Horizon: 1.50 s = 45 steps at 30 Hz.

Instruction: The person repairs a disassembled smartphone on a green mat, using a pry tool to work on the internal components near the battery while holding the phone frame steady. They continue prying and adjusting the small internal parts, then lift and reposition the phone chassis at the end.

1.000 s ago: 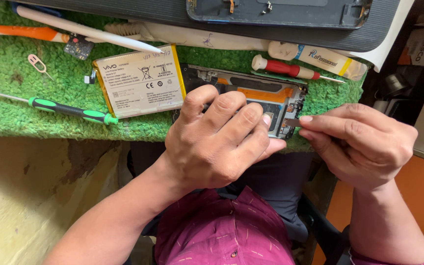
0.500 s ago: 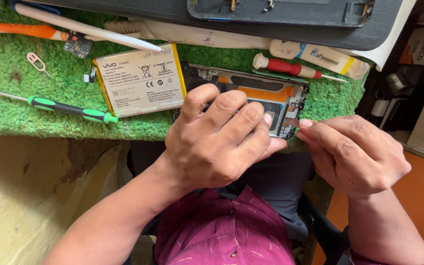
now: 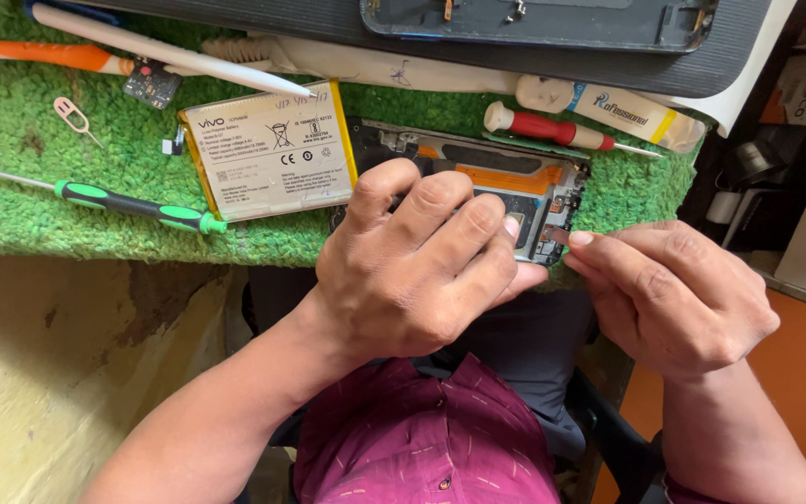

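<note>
An opened phone body (image 3: 515, 177), with orange flex and bare circuitry showing, lies at the front edge of the green mat (image 3: 30, 205). My left hand (image 3: 412, 271) covers its lower half and grips it, fingers curled over the frame. My right hand (image 3: 673, 289) is at the phone's lower right corner, thumb and forefinger pinched on a small brownish tab (image 3: 557, 235) that sticks out there. A flat white battery (image 3: 272, 149) with a yellow rim lies just left of the phone, touching my left hand's fingers.
On the mat lie a green-handled screwdriver (image 3: 132, 203), a red-handled screwdriver (image 3: 552, 128), a white tube (image 3: 608, 107), a SIM pin (image 3: 72, 114), a small circuit board (image 3: 151, 84), a white stick (image 3: 160, 49) and an orange tool (image 3: 39, 54). A phone back cover (image 3: 534, 21) rests on a dark slab behind.
My right hand has slid a little left and closed its fingertips on the tab at the phone's corner. My left hand and the phone have stayed in place.
</note>
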Available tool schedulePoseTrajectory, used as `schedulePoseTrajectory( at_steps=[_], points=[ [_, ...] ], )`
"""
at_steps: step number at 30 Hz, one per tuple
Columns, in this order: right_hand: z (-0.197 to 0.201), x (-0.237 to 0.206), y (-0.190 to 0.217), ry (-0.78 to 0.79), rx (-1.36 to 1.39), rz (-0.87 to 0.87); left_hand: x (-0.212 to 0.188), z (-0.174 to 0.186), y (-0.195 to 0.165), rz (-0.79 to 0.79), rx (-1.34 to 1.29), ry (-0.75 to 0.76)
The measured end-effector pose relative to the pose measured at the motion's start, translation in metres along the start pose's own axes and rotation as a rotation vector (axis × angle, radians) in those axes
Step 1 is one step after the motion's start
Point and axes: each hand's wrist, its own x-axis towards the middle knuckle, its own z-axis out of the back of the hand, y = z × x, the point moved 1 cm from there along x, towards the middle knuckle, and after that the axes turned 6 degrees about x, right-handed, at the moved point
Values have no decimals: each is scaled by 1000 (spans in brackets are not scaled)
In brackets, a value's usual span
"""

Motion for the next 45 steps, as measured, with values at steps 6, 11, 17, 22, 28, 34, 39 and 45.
schedulePoseTrajectory(
  at_steps=[6, 11, 17, 22, 28, 34, 39, 45],
  points=[
    [-1, -1, -2, -3, 15, -8, 0, 0, 0, 2, -1, 0],
    [-1, -2, 2, -4, -28, -4, 0, -1, 0, 2, -6, -3],
    [-1, 1, 3, 0, -6, 19, 0, 0, 0, 1, -3, -7],
    [-2, 1, 6, -10, -38, 14, -1, 0, 0, 0, -10, -4],
    [-1, 1, 6, -9, -35, 22, 0, 0, 0, 0, -16, -2],
    [-3, 1, 5, -19, -37, 30, 0, 1, 0, 2, -18, -5],
    [-2, 1, 4, -13, -31, 41, 0, 0, 1, -2, -17, -4],
    [-2, -1, 5, -11, -47, 30, -1, 0, 1, 1, -17, -11]
  ],
)
